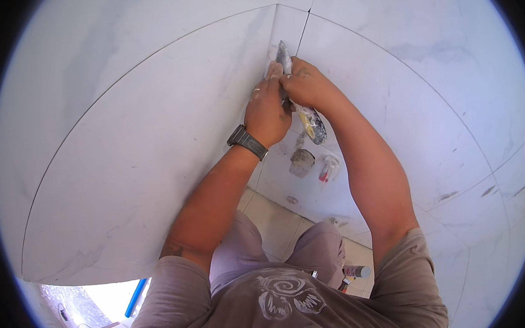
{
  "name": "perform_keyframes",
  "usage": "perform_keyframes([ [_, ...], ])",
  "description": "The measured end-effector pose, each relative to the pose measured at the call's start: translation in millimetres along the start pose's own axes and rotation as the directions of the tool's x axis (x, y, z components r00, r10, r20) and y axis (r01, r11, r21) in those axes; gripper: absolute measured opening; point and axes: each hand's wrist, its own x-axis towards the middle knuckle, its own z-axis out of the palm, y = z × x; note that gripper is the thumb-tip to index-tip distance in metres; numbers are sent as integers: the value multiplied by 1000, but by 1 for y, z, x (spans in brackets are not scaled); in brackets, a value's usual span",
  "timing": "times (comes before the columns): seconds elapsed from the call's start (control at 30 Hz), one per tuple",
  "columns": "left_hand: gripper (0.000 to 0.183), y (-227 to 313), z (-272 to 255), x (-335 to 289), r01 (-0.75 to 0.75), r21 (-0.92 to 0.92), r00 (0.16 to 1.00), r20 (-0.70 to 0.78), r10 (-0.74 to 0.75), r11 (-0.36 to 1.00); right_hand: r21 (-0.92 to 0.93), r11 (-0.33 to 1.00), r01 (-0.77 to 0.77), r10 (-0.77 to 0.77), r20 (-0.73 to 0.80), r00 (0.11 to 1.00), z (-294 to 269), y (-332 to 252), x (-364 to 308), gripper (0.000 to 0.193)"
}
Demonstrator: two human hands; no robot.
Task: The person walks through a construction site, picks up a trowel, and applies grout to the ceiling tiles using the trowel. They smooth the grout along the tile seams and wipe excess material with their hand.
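Observation:
Both my hands are raised close together in the corner between two white marbled tile walls. In them is a long hand tool (312, 126) smeared with pale paste or dust. Its grey pointed end rises above my fingers, and its yellow-and-dark end hangs below; its middle and exact kind are hidden. My right hand (306, 86) is curled round its upper part. My left hand (268, 108), with a black watch on the wrist, presses against it from the left, its fingers running up along it and its palm side hidden.
Below my hands, a dirty greyish cup-like thing (301, 162) and a whitish item with a red part (328, 168) are on a pale tiled surface. A grey-topped can (357, 271) is by my leg. At lower left are a bright opening (107, 300) and a blue bar (136, 298).

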Motion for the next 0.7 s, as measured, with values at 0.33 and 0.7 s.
perform_keyframes([
  [0.33, 75, -6, 1, 0, 32, 21, 999, 5, -32, 999, -44, 998, -52, 52, -12, 999, 5, -1, 3, 41],
  [0.7, 63, 1, -6, 1, 147, -81, 989, 34, -145, 986, -99, 992, -77, 76, -11, 997, 5, -15, 6, 37],
])
